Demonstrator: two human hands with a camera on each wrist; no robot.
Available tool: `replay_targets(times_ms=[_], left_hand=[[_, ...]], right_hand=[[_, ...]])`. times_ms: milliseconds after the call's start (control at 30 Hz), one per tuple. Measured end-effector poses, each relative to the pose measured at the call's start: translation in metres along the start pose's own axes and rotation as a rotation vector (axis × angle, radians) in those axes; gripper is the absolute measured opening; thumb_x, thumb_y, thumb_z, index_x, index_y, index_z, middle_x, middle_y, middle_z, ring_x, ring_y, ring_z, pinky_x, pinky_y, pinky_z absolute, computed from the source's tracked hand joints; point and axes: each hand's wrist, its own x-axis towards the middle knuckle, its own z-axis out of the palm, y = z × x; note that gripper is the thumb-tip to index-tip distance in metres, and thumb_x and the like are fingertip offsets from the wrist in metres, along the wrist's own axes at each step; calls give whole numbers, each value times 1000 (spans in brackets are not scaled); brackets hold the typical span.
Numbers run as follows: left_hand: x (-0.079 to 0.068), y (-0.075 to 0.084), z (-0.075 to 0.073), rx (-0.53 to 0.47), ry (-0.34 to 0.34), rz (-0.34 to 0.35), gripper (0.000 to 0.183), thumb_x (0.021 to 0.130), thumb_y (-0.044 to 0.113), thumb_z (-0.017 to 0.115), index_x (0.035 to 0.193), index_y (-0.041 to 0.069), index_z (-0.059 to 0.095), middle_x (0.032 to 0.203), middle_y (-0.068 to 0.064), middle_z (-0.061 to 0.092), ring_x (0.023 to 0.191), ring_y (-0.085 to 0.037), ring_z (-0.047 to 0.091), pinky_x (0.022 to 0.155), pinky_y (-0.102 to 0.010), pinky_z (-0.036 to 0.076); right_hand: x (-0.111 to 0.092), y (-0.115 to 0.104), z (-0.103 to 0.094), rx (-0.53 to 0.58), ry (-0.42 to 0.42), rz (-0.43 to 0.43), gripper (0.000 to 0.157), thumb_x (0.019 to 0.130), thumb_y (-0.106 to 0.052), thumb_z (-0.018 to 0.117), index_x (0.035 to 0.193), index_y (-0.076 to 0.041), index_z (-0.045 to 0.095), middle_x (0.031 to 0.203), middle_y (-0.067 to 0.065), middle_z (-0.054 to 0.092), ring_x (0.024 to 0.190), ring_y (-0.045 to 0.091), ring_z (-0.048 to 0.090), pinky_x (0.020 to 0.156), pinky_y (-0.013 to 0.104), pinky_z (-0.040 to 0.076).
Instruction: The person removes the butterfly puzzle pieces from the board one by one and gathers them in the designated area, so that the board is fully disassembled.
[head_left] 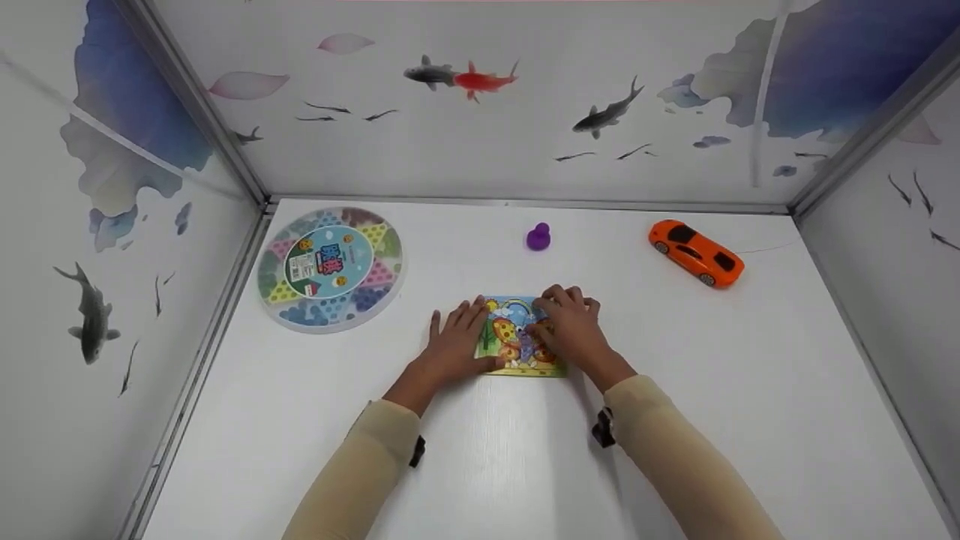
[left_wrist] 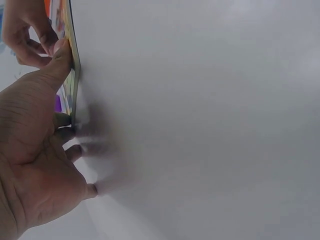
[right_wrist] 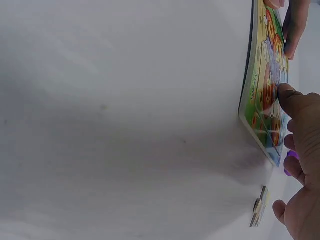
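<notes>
A flat cartoon picture board [head_left: 517, 363], which looks like a children's puzzle, lies at the middle of the white table. At its left side my left hand [head_left: 456, 346] rests with spread fingers along the edge. Its thumb [left_wrist: 61, 59] lies on the near part of the board. Over the right part is my right hand [head_left: 576, 330], fingers bent and thumb [right_wrist: 287, 97] pressing on the picture. Whether a loose piece lies under those fingertips is hidden.
Behind the board stands a small purple knobbed object [head_left: 538, 237]. A round Chinese checkers set [head_left: 330, 319] lies back left; an orange toy car [head_left: 696, 253] sits back right. Near my right hand is a small item [right_wrist: 259, 206], kind unclear. Printed walls [head_left: 495, 150] enclose the table.
</notes>
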Motion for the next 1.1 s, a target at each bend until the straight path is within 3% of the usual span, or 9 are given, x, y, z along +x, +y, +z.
replay_targets(times_ms=[433,1100], left_hand=[[-2,-1,5,20,-32,-24,103,102,66,69,178,13,24,188,-5,14,174,-34,15,135,-75,10],[0,3,-4,8,-22,-15,102,103,63,70,178,12,23,188,-6,14,174,-35,15,135,-75,10]], right_hand=[[5,-18,14,-9,34,-12,43,104,-37,79,141,-14,73,142,10,64,132,38,55,109,75,45],[17,-27,8,-47,-11,-11,40,107,-24,75,146,-17,68,140,12,62,128,37,53,111,80,43]])
